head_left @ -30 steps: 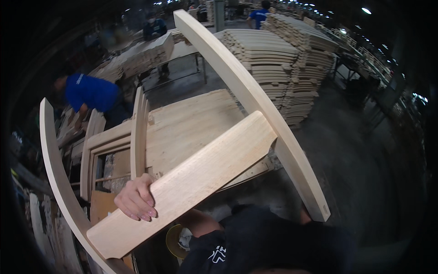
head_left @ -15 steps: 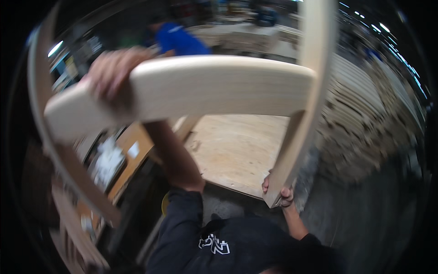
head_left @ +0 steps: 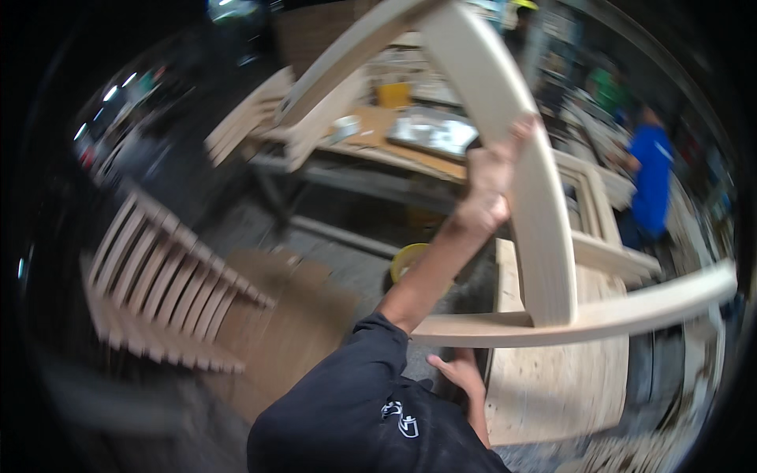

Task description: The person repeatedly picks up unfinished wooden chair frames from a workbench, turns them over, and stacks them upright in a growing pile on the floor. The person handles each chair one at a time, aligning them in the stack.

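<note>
A pale, bare wooden frame (head_left: 544, 229) rises at a slant in front of me. It has a broad curved board joined between two long rails. My left hand (head_left: 493, 177) is closed round the edge of the broad board, about halfway along, arm stretched out. The lower rail (head_left: 623, 315) runs off to the right. Below its near end is my right hand (head_left: 457, 372), thumb out to the left. Its other fingers pass out of sight at the rail, which they seem to hold from beneath. Under the frame lies a pale wooden panel (head_left: 544, 394).
A slatted curved wooden piece (head_left: 165, 276) rests on cardboard (head_left: 292, 315) at the left. Beyond the frame stands a workbench (head_left: 378, 150) with a metal tray (head_left: 430, 130). A yellow bucket (head_left: 406, 258) is on the floor. One person in blue (head_left: 653, 169) stands at the right.
My view has swung left, bringing the slatted piece into sight. The frame has tipped, its broad board now steep instead of nearly level. Both hands stay at it.
</note>
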`<state>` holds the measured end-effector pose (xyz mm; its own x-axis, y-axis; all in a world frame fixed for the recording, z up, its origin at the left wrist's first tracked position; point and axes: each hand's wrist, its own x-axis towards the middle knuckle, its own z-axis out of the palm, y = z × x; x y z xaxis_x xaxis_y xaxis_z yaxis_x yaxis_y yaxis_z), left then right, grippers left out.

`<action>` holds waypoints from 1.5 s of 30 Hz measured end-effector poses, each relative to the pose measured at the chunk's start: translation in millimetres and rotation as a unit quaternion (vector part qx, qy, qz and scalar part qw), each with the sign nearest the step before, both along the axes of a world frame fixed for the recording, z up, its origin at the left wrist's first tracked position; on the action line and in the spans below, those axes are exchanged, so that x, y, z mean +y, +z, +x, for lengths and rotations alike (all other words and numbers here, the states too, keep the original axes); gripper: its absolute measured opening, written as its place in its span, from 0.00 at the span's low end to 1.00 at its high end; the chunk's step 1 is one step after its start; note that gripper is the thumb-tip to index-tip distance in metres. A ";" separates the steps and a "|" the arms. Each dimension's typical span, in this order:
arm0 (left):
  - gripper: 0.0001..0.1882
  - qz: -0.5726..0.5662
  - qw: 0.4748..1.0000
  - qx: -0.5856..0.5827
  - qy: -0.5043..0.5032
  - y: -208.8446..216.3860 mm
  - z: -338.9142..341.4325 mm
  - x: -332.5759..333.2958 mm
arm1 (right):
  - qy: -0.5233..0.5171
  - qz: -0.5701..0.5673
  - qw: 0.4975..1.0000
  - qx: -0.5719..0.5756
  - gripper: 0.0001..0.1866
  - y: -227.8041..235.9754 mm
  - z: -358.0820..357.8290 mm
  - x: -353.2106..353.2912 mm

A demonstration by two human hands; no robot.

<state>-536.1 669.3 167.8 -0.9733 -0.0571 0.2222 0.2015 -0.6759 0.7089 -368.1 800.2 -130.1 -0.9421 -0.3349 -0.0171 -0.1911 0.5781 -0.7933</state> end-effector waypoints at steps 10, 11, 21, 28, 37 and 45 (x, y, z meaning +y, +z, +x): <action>0.30 -0.254 0.936 0.104 0.219 -27.8 138.5 -238.1 | -0.385 -0.635 0.662 -0.107 0.40 -30.8 59.2 85.1; 0.33 -0.282 0.929 0.111 0.212 -16.1 139.8 -247.1 | -0.359 -0.628 0.680 -0.121 0.41 -14.7 32.7 76.3; 0.36 -0.612 0.738 0.056 0.279 52.8 238.6 -396.8 | -0.209 -0.162 0.773 0.577 0.32 131.2 -81.2 -122.1; 0.29 -0.740 0.596 -0.060 0.305 47.4 285.4 -435.0 | 0.133 -0.132 0.923 0.336 0.38 89.8 -157.0 -231.7; 0.31 -0.698 0.559 -0.095 0.438 74.4 316.4 -433.3 | 0.115 -0.277 0.795 0.527 0.15 123.4 -262.6 -373.7; 0.21 -0.574 0.562 0.027 0.595 117.4 330.5 -444.1 | 0.107 -0.455 0.587 0.661 0.23 323.1 -195.3 -393.2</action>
<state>-205.6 225.2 285.2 -0.3871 -0.4501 0.8047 0.0679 0.8565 0.5117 -563.4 407.1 193.0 0.1339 0.2481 0.9594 -0.9785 -0.1203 0.1676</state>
